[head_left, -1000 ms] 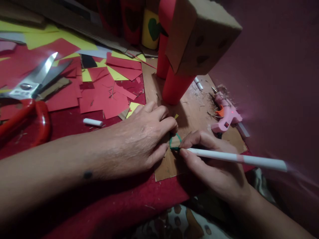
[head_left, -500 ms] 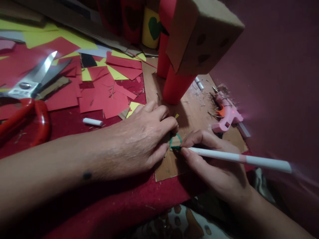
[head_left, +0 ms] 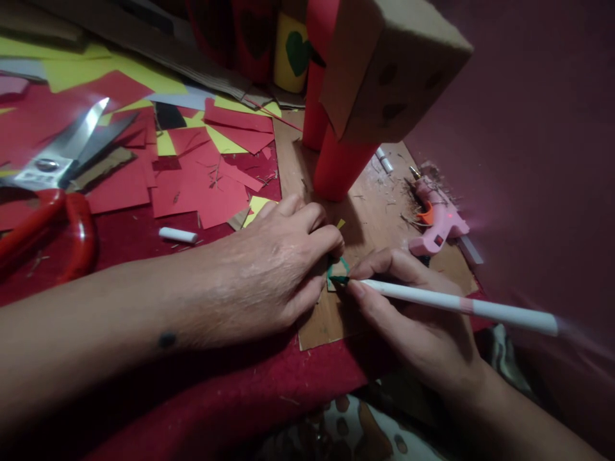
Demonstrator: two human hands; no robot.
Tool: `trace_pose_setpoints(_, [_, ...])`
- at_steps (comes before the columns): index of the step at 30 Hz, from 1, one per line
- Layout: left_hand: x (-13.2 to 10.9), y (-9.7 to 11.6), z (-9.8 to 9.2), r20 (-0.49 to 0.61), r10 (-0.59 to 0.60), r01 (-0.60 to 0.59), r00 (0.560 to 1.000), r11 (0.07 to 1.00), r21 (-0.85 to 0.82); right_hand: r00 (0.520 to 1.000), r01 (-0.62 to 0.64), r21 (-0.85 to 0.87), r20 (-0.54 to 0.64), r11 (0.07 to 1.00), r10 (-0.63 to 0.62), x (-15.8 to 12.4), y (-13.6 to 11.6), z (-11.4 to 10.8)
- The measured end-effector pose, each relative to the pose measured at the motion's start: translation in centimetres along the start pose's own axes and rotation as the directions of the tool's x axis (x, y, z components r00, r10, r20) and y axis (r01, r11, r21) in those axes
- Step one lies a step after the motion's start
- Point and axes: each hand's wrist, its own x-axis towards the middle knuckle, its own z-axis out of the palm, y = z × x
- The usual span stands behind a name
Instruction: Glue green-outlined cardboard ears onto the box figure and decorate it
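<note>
My left hand lies palm down with its fingertips pressed on a small cardboard piece that bears a green outline. My right hand is closed in a writing grip on a white marker, whose green tip touches the lower left of that piece. The piece rests on a brown cardboard sheet laid over red cloth. My left fingers hide most of the piece.
A pink glue gun lies to the right. Red paper tubes hold up a cardboard box behind my hands. Large red-handled scissors lie at the left among red and yellow paper scraps. A white marker cap lies nearby.
The marker tip has moved slightly up and left along the green outline. My left hand has stayed in place.
</note>
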Motion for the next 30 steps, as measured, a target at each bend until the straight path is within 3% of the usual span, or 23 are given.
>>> trace_pose_setpoints(7, [-0.13, 0.13, -0.05, 0.017, -0.022, 0.022, 1.000, 1.000, 0.008, 0.999, 0.005, -0.007, 0.038, 1.000, -0.005, 0.01, -0.08, -0.10])
trace_pose_setpoints(14, [-0.11, 0.17, -0.07, 0.009, -0.021, 0.021, 1.000, 1.000, 0.000, 0.999, -0.028, 0.078, -0.017, 0.997, 0.030, -0.24, 0.22, 0.04])
trace_pose_setpoints(30, [-0.05, 0.11, -0.01, 0.007, -0.028, 0.028, 1.000, 1.000, 0.011, 0.998, 0.062, -0.087, 0.028, 0.994, -0.060, 0.06, -0.50, -0.19])
